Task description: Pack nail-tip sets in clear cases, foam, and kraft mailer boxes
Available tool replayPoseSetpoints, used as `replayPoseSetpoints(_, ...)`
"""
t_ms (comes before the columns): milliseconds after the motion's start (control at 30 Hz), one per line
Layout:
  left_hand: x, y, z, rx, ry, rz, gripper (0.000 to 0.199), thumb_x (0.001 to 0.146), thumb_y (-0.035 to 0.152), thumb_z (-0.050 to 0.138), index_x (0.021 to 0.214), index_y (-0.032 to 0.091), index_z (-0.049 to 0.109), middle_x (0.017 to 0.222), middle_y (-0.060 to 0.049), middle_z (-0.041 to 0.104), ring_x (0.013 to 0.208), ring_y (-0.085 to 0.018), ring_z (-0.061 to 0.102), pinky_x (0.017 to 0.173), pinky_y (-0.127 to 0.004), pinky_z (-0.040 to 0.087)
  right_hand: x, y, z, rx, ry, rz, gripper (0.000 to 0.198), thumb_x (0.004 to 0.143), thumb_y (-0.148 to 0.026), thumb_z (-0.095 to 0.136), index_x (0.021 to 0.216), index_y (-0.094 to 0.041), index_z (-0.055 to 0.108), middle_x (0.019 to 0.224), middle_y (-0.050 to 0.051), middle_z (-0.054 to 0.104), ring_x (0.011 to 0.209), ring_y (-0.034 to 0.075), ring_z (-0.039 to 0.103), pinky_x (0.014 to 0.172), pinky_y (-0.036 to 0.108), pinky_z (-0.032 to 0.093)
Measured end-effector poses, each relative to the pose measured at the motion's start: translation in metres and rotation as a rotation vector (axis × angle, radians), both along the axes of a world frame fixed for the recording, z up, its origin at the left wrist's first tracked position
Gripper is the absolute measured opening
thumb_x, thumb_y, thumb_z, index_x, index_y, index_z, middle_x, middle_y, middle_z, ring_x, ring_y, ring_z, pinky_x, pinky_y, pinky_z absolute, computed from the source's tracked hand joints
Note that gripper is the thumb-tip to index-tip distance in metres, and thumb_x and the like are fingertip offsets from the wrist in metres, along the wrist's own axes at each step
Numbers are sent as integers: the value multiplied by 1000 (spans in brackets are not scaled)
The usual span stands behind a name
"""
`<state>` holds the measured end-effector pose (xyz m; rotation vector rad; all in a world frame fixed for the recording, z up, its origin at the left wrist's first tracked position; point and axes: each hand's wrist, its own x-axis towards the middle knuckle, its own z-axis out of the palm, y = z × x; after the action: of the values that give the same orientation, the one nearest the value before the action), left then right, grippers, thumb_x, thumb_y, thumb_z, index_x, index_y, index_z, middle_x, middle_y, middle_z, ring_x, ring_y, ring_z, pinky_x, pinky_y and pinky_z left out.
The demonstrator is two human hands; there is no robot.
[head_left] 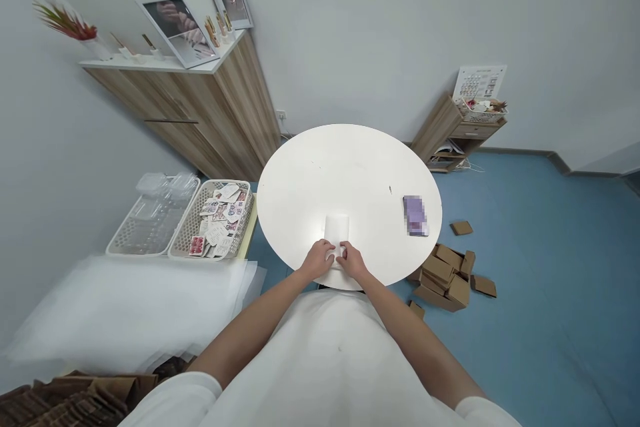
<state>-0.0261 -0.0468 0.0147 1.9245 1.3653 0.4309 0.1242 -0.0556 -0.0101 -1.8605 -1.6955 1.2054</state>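
Observation:
A white strip (pixel 337 225), which looks like thin foam or paper, lies on the round white table (pixel 345 160) at its near edge. My left hand (pixel 319 260) grips the strip's near end from the left, fingers curled in. From the right my right hand (pixel 351 260) holds the same end, thumb and fingers bent over it. The fingertips nearly meet. Whether something is wrapped inside the strip cannot be made out, as my fingers cover that part.
A purple, blurred-out item (pixel 415 215) rests at the table's right. On the left stand a basket of printed cards (pixel 175 247), a basket of clear plastic boxes (pixel 113 243) and stacked translucent sheets (pixel 135 313). Cardboard boxes (pixel 445 277) lie on the floor, right.

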Motion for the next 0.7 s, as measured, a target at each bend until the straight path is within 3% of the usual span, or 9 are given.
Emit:
replayPoseSetpoints(100, -6, -3, -7, 154, 83, -127, 34, 72, 18, 49, 106, 20, 54, 121, -8, 47, 114, -23, 40, 95, -40, 33, 1, -4, 1, 28, -22, 0, 48, 71, -19, 48, 118, -20, 39, 76, 0, 54, 69, 14, 53, 66, 28, 44)
replayPoseSetpoints(167, -7, -4, -11, 176, 125, -173, 38, 71, 18, 50, 109, 21, 51, 127, -8, 43, 119, -24, 35, 98, -41, 30, 1, -7, 3, 108, -93, 31, 59, 71, -17, 49, 127, -19, 31, 98, 7, 54, 88, 18, 53, 75, 32, 44)
replayPoseSetpoints(233, -6, -4, -13, 175, 143, -207, 42, 71, 17, 50, 113, 21, 48, 129, -7, 41, 121, -24, 33, 99, -41, 29, 1, -10, 6, 208, -191, 124, 64, 71, -14, 48, 131, -20, 26, 122, 12, 43, 109, 23, 43, 86, 37, 40)
replayPoseSetpoints(300, -4, -3, -14, 167, 145, -235, 47, 71, 16, 50, 117, 22, 44, 129, -6, 42, 122, -24, 32, 99, -41, 29, 2, -11, 8, 256, -247, 258, 62, 73, -12, 43, 132, -21, 25, 134, 10, 31, 121, 24, 31, 94, 41, 33)
replayPoseSetpoints(433, -5, -1, -16, 151, 135, -242, 53, 70, 18, 50, 121, 20, 40, 130, -7, 41, 123, -23, 31, 100, -40, 28, 4, -13, 9, 200, -242, 430, 61, 78, -21, 40, 135, -13, 18, 140, 10, 24, 129, 22, 18, 102, 39, 24)
replayPoseSetpoints(533, -12, 2, -17, 152, 131, -206, 57, 70, 26, 53, 123, 17, 38, 132, -10, 37, 124, -24, 29, 101, -39, 26, 6, -13, 8, 132, -255, 485, 76, 72, -32, 52, 134, -7, 16, 142, 14, 15, 131, 24, 11, 102, 38, 24)
replayPoseSetpoints(700, -22, 5, -15, 110, 136, -269, 71, 63, 46, 59, 124, 17, 36, 132, -11, 37, 122, -26, 32, 99, -40, 27, 6, -7, 12, 131, -312, 506, 75, 66, -17, 54, 133, -7, 22, 140, 15, 20, 130, 24, 15, 101, 36, 24)
